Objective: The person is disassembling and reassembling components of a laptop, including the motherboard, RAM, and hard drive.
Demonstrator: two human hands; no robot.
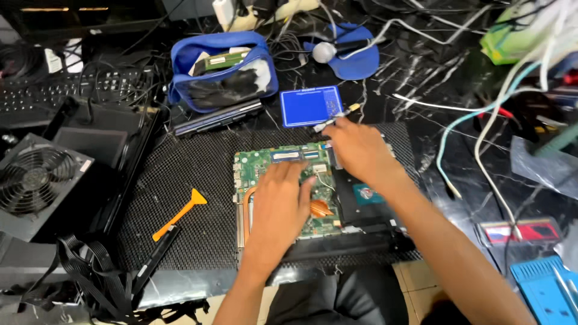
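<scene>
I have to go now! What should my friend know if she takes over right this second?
Left hand: lies flat on the green circuit board, holding nothing.
Right hand: grips a thin screwdriver, with its tip near the board's top right corner.
The board sits on the black mesh mat, its copper heat pipe still in place.
The orange pry tool lies on the mat to the left, and the blue parts tray just behind the board.
Done: the board is laid bare. Whether any screws are out cannot be seen.

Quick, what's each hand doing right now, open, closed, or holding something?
Left hand: open, resting flat on the green circuit board.
Right hand: closed on a thin screwdriver, tip near the board's top edge.
</scene>
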